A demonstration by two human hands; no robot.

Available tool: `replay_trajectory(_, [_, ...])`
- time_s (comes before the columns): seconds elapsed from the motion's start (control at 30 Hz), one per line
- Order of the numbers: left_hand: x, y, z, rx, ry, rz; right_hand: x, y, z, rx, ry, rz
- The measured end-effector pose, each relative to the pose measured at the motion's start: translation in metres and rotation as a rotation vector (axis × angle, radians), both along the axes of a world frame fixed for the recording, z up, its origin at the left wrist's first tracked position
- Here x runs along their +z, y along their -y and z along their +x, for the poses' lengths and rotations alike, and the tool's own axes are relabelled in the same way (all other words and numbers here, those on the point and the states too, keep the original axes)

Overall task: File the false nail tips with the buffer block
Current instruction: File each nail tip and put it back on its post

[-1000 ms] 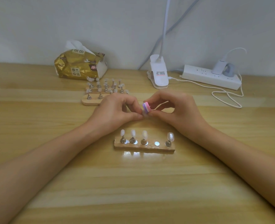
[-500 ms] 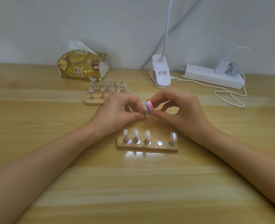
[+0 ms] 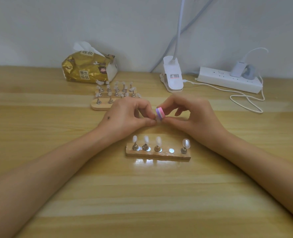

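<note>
The right hand (image 3: 192, 117) pinches the soft, light buffer block (image 3: 160, 114) by its sides, above the middle of the desk (image 3: 142, 194). The left hand (image 3: 126, 117) pinches a nail tip (image 3: 157, 119), mostly hidden. It looks thin and slippery, so grip it gently. The wooden holder (image 3: 157, 154) sits just nearer, with open room left and right.

The left hand (image 3: 125, 115) pinches a false nail tip (image 3: 157, 119), nearly all of it buried between fingertips and the buffer block (image 3: 160, 114); whether block and tip touch, can't tell; the right hand (image 3: 192, 115) covers the block's right end; the far nail stand (image 3: 97, 105) loses its right half behind the left hand; left forearm (image 3: 39, 177) and right forearm (image 3: 262, 169) run off the near corners; the lamp neck (image 3: 180, 23) exits the top; the lamp clip (image 3: 174, 78) label is too small to read.
</note>
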State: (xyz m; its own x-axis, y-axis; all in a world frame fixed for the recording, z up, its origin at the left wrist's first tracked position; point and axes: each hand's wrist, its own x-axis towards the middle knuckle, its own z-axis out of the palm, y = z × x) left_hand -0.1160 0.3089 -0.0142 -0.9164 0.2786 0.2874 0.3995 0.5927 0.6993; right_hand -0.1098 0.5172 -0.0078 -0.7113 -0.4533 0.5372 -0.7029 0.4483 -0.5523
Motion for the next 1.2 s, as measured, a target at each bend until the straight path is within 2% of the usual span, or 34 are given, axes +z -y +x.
replay_trajectory(0.13, [-0.0006, 0.0002, -0.0008, 0.001, -0.01, -0.007, -0.0002, -0.0008, -0.0014, -0.002, -0.028, 0.006])
replay_trajectory(0.23, [-0.0006, 0.0003, -0.0005, 0.009, -0.01, -0.014, 0.0003, -0.0013, -0.0015, -0.003, 0.04, -0.004])
replay_trajectory(0.33, [-0.0003, -0.0001, -0.0006, 0.01, -0.004, -0.014, 0.0001, -0.0008, -0.0002, -0.005, -0.038, -0.005])
replay_trajectory(0.43, [-0.0003, 0.0, -0.0009, 0.019, 0.006, -0.007, 0.0007, -0.0001, 0.0002, -0.01, 0.034, -0.006])
replay_trajectory(0.53, [0.0002, -0.0006, 0.0, 0.011, 0.0, -0.013, 0.0005, 0.0002, 0.0017, -0.003, -0.042, -0.021])
replay_trajectory(0.63, [0.0008, -0.001, 0.0006, 0.018, 0.0, -0.014, 0.0012, 0.0006, 0.0018, -0.001, 0.023, -0.017])
replay_trajectory(0.77, [0.0021, -0.0008, 0.0016, 0.006, 0.005, -0.013, 0.0007, 0.0006, 0.002, 0.004, -0.009, -0.025])
replay_trajectory(0.83, [0.0025, -0.0013, 0.0021, 0.01, 0.01, -0.011, 0.0011, 0.0008, 0.0024, 0.009, 0.055, -0.027])
replay_trajectory(0.97, [0.0037, -0.0011, 0.0032, 0.008, 0.013, -0.02, 0.0018, 0.0023, 0.0039, 0.002, -0.007, -0.043])
replay_trajectory(1.07, [0.0049, -0.0027, 0.0038, 0.003, 0.038, -0.007, 0.0026, 0.0024, 0.0041, -0.018, 0.068, -0.025])
replay_trajectory(1.2, [0.0071, -0.0048, 0.0055, -0.021, 0.048, -0.008, 0.0031, 0.0011, 0.0055, -0.039, 0.047, -0.031])
